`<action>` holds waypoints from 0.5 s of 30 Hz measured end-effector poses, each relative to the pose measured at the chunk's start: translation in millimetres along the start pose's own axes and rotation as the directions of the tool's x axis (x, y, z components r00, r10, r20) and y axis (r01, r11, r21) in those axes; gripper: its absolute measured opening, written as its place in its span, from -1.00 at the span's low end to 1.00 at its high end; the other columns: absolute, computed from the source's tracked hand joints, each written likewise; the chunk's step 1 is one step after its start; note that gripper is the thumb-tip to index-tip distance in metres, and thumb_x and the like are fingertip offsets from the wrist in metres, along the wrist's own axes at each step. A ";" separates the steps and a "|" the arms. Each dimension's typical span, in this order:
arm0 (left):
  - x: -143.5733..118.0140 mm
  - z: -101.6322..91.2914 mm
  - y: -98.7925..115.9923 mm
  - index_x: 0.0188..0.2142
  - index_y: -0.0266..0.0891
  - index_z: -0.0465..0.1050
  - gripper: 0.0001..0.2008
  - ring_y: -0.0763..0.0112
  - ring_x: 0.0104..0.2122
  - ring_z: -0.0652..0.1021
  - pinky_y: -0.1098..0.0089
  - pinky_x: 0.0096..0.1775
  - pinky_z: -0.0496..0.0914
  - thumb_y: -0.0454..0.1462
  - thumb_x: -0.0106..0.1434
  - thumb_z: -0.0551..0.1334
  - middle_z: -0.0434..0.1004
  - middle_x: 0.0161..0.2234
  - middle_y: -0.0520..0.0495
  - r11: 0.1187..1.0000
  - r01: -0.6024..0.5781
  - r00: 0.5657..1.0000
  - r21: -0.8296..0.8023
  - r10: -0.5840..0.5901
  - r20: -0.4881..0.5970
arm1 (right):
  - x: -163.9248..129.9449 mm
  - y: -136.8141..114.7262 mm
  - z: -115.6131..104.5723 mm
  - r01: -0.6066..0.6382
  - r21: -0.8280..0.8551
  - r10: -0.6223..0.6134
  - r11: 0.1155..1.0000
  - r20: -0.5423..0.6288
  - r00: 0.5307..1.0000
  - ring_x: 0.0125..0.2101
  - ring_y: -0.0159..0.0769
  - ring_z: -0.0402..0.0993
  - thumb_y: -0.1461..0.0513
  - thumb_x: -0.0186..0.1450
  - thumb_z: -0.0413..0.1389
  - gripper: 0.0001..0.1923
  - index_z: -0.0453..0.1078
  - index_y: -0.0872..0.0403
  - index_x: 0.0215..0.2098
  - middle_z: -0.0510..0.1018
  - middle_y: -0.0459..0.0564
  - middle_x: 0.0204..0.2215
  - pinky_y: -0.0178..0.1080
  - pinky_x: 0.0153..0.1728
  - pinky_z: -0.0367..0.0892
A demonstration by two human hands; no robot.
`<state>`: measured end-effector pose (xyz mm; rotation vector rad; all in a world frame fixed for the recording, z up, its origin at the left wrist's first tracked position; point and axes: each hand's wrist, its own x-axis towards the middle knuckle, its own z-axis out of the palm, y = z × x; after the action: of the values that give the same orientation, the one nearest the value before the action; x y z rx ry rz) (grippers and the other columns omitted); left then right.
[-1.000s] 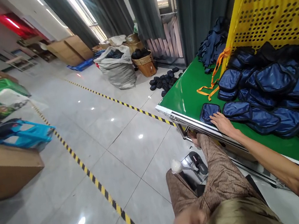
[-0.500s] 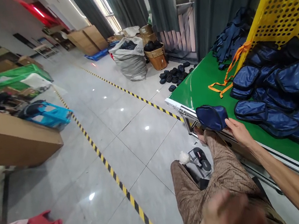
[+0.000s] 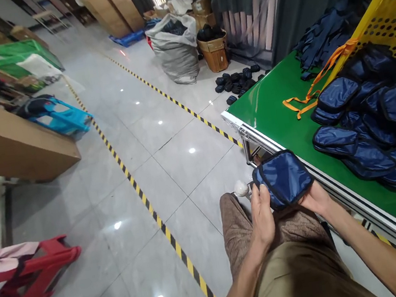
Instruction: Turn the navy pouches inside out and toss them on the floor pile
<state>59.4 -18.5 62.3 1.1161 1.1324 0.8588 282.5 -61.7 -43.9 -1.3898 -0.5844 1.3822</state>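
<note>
Both hands, left hand (image 3: 261, 213) and right hand (image 3: 315, 197), grip a flat navy fabric pouch with black piping (image 3: 283, 178) just off the near edge of the glossy green table (image 3: 270, 113).

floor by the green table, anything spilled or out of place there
Yes: a scatter of dark pouches lies loose on the tiles beside the basket, not in it. An orange strap trails loose across the table. Both hands, left hand and right hand, hold one blue pouch.

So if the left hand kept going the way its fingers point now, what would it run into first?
The left hand already touches the blue pouch; beyond that, probably the green table's metal edge, though depth is unclear.
</note>
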 end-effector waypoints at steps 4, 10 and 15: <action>-1.6 1.7 1.7 -0.15 -0.12 0.49 -0.36 0.26 -0.15 0.51 0.30 -0.02 0.47 0.36 0.58 0.12 0.57 -0.18 -0.05 0.993 -0.027 0.999 0.116 0.029 -0.020 | -7.8 4.1 14.5 -0.073 -0.040 0.069 0.997 -0.077 0.995 -0.04 0.13 0.79 -0.30 0.44 0.28 -0.45 0.70 -0.05 -0.10 0.84 0.10 -0.19 0.13 -0.01 0.74; 4.5 10.0 -13.5 -0.30 -0.06 0.25 -0.53 0.32 -0.36 0.38 0.29 -0.22 0.29 0.11 0.69 0.03 0.37 -0.38 0.06 0.940 -0.105 0.985 0.325 0.144 -0.098 | -33.3 -36.2 31.7 0.219 -0.602 -0.353 0.768 -0.113 0.929 0.28 0.13 0.61 -0.31 0.61 0.05 -0.37 0.67 -0.07 0.14 0.71 0.19 0.22 0.22 0.42 0.44; 5.8 15.1 -16.5 -0.30 -0.05 0.27 -0.64 0.30 -0.40 0.39 0.26 -0.23 0.26 -0.03 0.66 0.05 0.38 -0.41 0.05 0.892 -0.142 0.982 0.429 0.182 -0.053 | -61.6 -60.9 59.8 0.342 -0.762 -0.448 0.550 0.076 0.891 0.23 0.07 0.58 -0.15 0.70 0.01 -0.56 0.56 -0.07 0.05 0.67 0.17 0.17 0.11 0.33 0.47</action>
<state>75.2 -20.8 45.6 1.5614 1.3575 0.8191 233.4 -76.3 48.1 -1.8268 -1.4231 0.6452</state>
